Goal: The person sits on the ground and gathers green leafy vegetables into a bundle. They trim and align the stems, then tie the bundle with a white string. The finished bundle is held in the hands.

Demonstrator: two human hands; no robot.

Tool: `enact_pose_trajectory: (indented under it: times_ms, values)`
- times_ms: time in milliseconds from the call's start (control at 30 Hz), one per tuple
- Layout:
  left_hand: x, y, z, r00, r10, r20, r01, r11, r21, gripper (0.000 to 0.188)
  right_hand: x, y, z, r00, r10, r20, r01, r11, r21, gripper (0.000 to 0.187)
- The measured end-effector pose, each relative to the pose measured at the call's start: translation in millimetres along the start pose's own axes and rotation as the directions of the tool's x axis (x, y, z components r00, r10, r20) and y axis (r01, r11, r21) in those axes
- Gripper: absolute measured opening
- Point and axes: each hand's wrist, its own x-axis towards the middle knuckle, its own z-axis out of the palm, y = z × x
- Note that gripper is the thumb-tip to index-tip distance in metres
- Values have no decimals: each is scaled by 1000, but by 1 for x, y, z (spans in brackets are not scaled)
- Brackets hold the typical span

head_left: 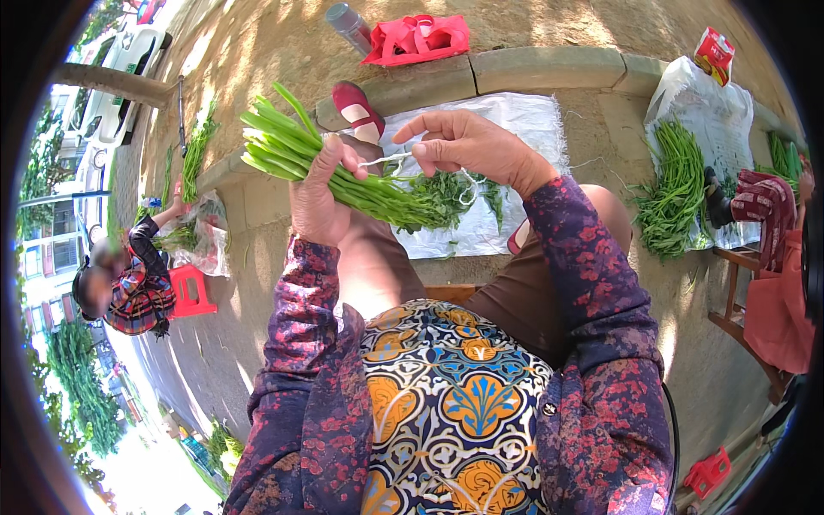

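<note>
My left hand [322, 196] is closed around a bunch of long green leafy vegetables [279, 142], its pale cut stems pointing up and left and its leaves hanging to the right. A white string [384, 160] runs taut from the fingers of my left hand across to my right hand [485, 150]. My right thumb and fingers are closed on the string, the index finger reaching toward the bunch. The string's loose end dangles below my right palm, in front of the leaves. Below the bunch lies a white plastic sheet [536, 129] on the ground, between my feet.
A red bag [421, 39] and a grey bottle [348, 26] stand beyond the kerb [549, 70]. On the right, more greens [669, 189] lie on another sheet beside a seated person [777, 283]. At left, another person [133, 292] sits near a red stool [190, 292].
</note>
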Motion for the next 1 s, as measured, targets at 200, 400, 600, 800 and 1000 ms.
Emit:
enact_pose_trajectory:
  times_ms: [200, 400, 600, 800, 1000]
  values:
    - [-3, 5, 9, 1000, 27, 15, -29, 993, 112, 25, 6, 2, 2, 985, 167, -49, -173, 964, -204, 42]
    - [-6, 6, 14, 996, 53, 70, -67, 973, 220, 27, 7, 2, 10, 971, 227, 72, -230, 972, 40, 36]
    - [-13, 10, 9, 988, 61, 143, -99, 956, 275, 26, 9, 6, 13, 985, 171, 27, -173, 959, 223, 31]
    - [-15, 9, 5, 994, 29, 109, -58, 960, 274, 24, 10, 11, 12, 997, 72, -24, -59, 930, 362, 29]
    - [-13, 12, -4, 998, 43, 41, -48, 990, 130, 22, 9, 8, 5, 936, 53, -347, 76, 935, 347, 24]
